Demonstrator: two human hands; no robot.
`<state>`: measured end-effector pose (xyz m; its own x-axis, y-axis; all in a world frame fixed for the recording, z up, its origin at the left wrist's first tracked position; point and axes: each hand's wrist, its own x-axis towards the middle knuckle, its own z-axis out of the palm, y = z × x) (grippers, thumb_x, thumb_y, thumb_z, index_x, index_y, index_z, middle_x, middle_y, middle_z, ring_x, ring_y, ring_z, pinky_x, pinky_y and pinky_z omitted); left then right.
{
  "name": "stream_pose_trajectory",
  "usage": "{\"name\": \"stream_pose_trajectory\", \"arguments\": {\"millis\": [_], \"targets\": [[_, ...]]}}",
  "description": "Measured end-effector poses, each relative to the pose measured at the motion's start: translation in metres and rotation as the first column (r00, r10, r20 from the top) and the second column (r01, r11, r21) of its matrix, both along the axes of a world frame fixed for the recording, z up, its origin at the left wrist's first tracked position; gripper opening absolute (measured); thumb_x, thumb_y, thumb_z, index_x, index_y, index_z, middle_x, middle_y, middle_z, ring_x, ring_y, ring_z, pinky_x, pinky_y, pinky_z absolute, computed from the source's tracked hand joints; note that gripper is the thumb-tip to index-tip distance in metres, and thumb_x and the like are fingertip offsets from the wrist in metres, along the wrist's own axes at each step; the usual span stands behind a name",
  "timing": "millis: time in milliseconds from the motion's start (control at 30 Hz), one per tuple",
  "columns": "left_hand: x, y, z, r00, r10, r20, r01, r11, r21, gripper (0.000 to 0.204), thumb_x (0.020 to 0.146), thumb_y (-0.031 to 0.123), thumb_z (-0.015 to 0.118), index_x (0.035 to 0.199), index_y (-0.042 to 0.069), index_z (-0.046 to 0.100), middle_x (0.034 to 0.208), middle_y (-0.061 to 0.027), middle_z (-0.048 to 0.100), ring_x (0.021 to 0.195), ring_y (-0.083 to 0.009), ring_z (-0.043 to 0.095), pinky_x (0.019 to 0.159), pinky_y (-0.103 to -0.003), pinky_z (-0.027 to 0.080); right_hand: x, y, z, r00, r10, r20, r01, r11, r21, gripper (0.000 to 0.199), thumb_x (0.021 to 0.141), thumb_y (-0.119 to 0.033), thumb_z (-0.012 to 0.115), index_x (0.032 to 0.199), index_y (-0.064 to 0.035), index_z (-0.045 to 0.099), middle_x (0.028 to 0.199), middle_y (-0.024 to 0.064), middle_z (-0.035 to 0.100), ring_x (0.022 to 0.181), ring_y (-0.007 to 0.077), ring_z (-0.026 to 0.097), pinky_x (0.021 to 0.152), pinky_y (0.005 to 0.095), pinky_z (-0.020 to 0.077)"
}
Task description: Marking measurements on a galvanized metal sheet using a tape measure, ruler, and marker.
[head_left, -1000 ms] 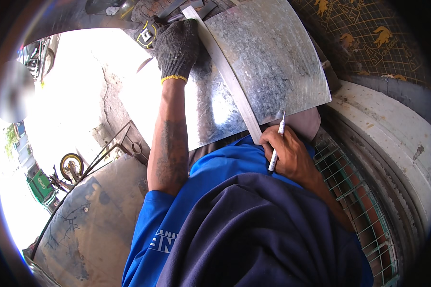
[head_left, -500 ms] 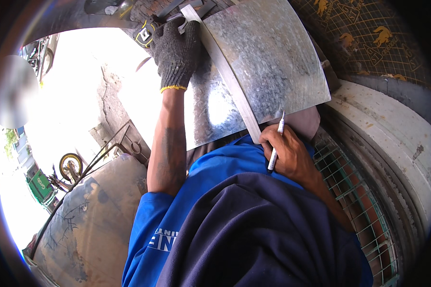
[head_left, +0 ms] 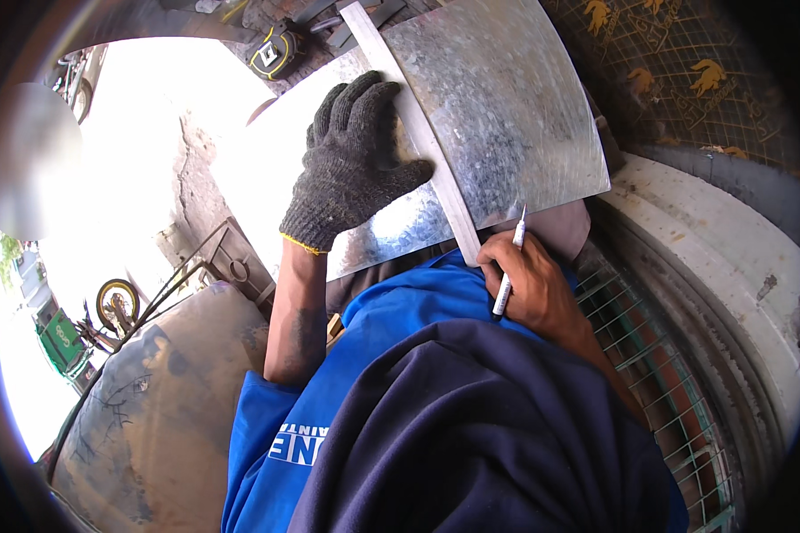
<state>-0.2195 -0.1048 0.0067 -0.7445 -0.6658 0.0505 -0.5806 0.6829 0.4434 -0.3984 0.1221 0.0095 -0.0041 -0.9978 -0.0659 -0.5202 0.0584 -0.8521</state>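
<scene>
The gloved left hand presses flat, fingers spread, on a straightedge running diagonally across the galvanized sheet. The right hand grips a pen, tip up; its lower end hidden.

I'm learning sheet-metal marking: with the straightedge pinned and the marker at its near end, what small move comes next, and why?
Probably draw the marker away from the body along the straightedge. The gloved left hand presses the straightedge flat across the galvanized sheet, and the bare right hand holds the marker tip at the sheet's near edge beside it, so a line could start there.
</scene>
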Motion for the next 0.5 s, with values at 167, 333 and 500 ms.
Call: {"name": "stream_pose_trajectory", "arguments": {"millis": [167,333,500], "targets": [[-0.003,0.003,0.009,0.998,0.045,0.051,-0.045,0.999,0.002,0.089,0.073,0.044,0.089,0.145,0.008,0.051,0.148,-0.0195,0.051,0.138,-0.0403,0.048,0.115,-0.051,0.038,-0.006,-0.012,0.014,0.999,0.025,-0.024,-0.026,0.999,-0.046,0.019,0.088,-0.001,0.071,0.104,-0.0028,0.061,0.094,0.0164,0.066,0.087,0.0342,0.066,0.078,0.045,0.0543],[-0.006,0.007,0.011,0.997,0.046,0.063,-0.047,0.999,0.022,0.087,0.073,0.042,0.089,0.144,0.006,0.051,0.147,-0.0211,0.051,0.137,-0.0412,0.049,0.115,-0.049,0.041,-0.024,-0.066,0.034,0.967,-0.165,0.193,0.183,0.98,-0.079,0.021,0.104,-0.019,0.06,0.107,0.0006,0.067,0.09,0.0154,0.071,0.077,0.026,0.071,0.068,0.0356,0.0543],[-0.01,0.009,0.013,0.994,0.059,0.091,-0.064,0.997,0.053,0.089,0.072,0.04,0.089,0.143,0.004,0.05,0.147,-0.0214,0.051,0.136,-0.0413,0.048,0.114,-0.049,0.041,-0.015,-0.156,-0.008,0.884,-0.287,0.368,0.353,0.927,-0.126,0.022,0.104,-0.022,0.061,0.108,-0.0026,0.071,0.097,0.0091,0.073,0.089,0.018,0.072,0.075,0.0301,0.0558]]}}
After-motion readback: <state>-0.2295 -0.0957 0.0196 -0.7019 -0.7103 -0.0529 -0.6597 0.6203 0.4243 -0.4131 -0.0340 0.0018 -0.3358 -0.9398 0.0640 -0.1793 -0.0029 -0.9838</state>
